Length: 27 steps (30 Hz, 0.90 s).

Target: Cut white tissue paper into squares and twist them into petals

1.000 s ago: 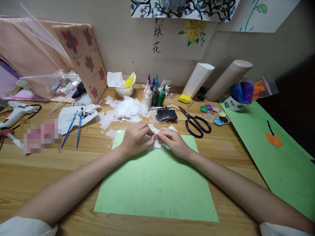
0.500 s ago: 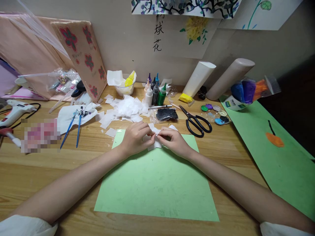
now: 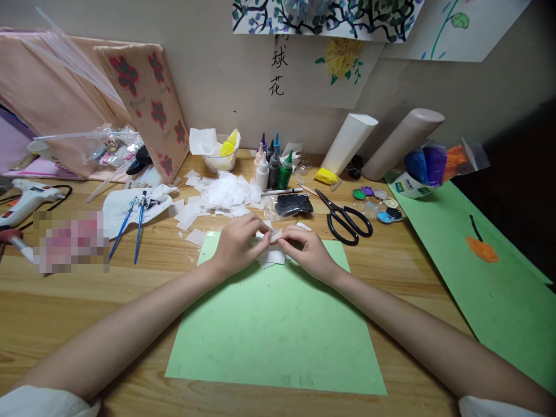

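Between my fingertips is a small piece of white paper (image 3: 275, 236), held just above the far edge of a green sheet of paper (image 3: 273, 324). My left hand (image 3: 240, 243) pinches its left side, thumb against forefinger. On the other side my right hand (image 3: 309, 250) pinches it the same way. Under and just in front of the fingers, more white paper pieces (image 3: 272, 256) lie on the green sheet. A heap of cut white paper squares (image 3: 226, 194) spreads over the table behind my left hand.
Black-handled scissors (image 3: 345, 217) lie beyond my right hand. Several paint bottles (image 3: 284, 172) stand behind a black packet (image 3: 294, 204). Two blue brushes (image 3: 139, 229) and a glue gun (image 3: 26, 200) lie at left. Another green sheet (image 3: 473, 272) is at right.
The white paper between my fingertips now shows as a flatter strip, slightly raised. Both hands stay in nearly the same place, and the view has tilted up a little.
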Tool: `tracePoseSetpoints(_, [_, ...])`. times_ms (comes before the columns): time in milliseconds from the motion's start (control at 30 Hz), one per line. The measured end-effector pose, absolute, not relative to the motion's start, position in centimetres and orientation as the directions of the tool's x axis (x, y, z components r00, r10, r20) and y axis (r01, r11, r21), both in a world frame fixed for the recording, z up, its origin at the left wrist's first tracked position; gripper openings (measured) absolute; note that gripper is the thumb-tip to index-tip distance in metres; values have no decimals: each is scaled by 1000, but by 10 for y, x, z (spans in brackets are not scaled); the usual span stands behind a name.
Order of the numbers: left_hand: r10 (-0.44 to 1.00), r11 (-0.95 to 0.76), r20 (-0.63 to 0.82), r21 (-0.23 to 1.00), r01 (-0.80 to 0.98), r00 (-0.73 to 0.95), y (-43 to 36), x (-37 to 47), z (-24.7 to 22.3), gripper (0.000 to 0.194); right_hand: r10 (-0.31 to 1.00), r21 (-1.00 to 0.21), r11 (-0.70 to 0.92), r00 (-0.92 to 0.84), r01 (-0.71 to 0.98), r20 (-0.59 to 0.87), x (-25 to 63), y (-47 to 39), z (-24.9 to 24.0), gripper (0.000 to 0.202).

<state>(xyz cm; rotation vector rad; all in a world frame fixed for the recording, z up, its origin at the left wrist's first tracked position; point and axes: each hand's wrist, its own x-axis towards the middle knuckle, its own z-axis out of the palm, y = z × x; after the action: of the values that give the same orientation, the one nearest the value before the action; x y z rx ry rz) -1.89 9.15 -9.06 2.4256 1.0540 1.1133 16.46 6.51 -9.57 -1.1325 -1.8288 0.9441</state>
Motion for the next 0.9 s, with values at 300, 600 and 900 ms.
tracePoseSetpoints(300, [953,-167,271,848,504,-139,118,-28,-97,10,940,-875,301,-272,378,205,165,65,-96,18])
tracePoseSetpoints(600, [740,-664,477,408,627,474,86,-16,-86,17,942,-886,293,-267,360,202,164,65,-96,18])
tracePoseSetpoints(900, [878,-210,463,603,769,-123,113,-28,-97,12,891,-592,455,-334,666,309,162,58,-91,14])
